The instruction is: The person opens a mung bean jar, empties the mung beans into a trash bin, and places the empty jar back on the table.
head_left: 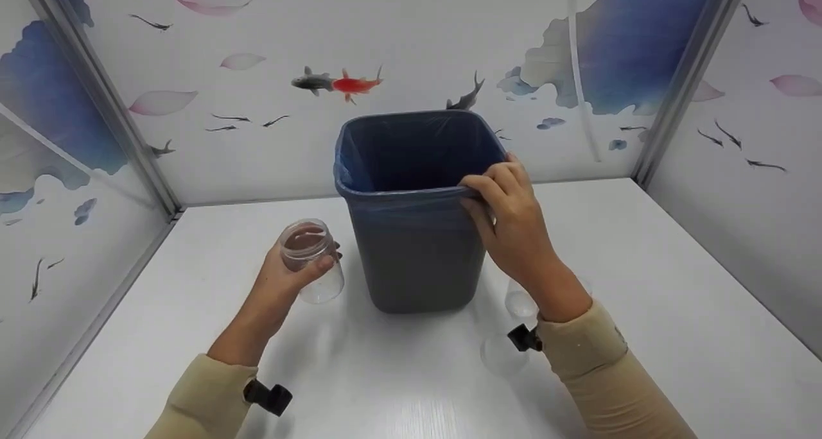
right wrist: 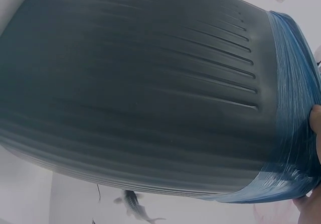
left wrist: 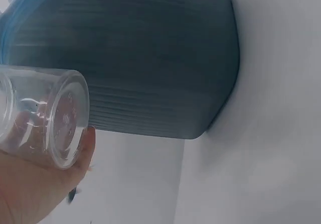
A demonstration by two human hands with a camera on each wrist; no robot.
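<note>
A grey trash can [head_left: 417,266] stands on the table, with a blue plastic liner [head_left: 411,198] folded over its rim. My right hand [head_left: 514,221] grips the can's right front corner, fingers over the rim and liner. In the right wrist view, part of the right hand [right wrist: 315,126] touches the bunched liner [right wrist: 296,98]. To the can's left, my left hand [head_left: 286,282] holds a clear lidless jar [head_left: 321,285] upright, its thumb across the front. The left wrist view shows the jar's round base [left wrist: 67,118] beside the can's ribbed side [left wrist: 150,58].
Under my right forearm lies a clear round piece [head_left: 504,355], faint against the white table [head_left: 398,375]. Another clear container [head_left: 520,303] is partly hidden by the right wrist. Printed panels [head_left: 257,144] with fish and petals enclose the table at the back and sides.
</note>
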